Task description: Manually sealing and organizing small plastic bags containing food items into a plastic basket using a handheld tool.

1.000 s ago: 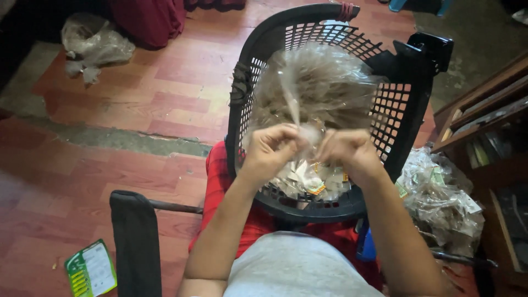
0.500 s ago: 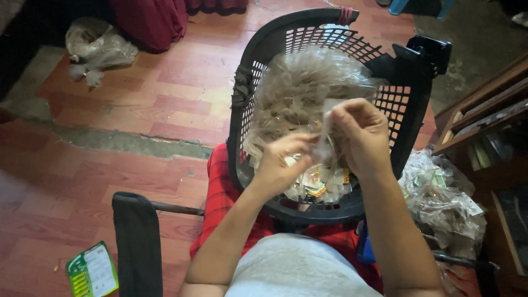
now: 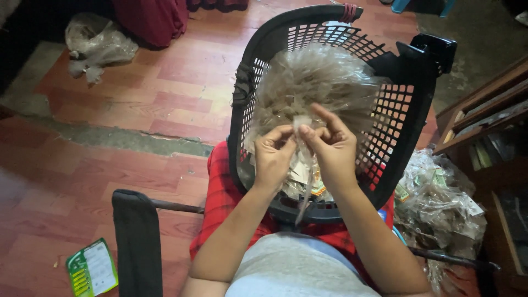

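Basket [image 3: 410,118] sits on the lap, black mesh walls blocking approach from far, left & right; only way in is over the rim or from the near side. Inside, a big bunch of clear plastic bags [image 3: 316,82] fills the far half, little room there. Near half is taken by both hands, left hand [image 3: 273,157] & right hand [image 3: 329,151] close together, pinching a thin plastic strip [image 3: 303,198] between them. Right of basket: heap of plastic wrappers [image 3: 440,203] & wooden shelf [image 3: 484,126], tight. Left: chair armrest [image 3: 137,242] near, then open floor [image 3: 110,159].
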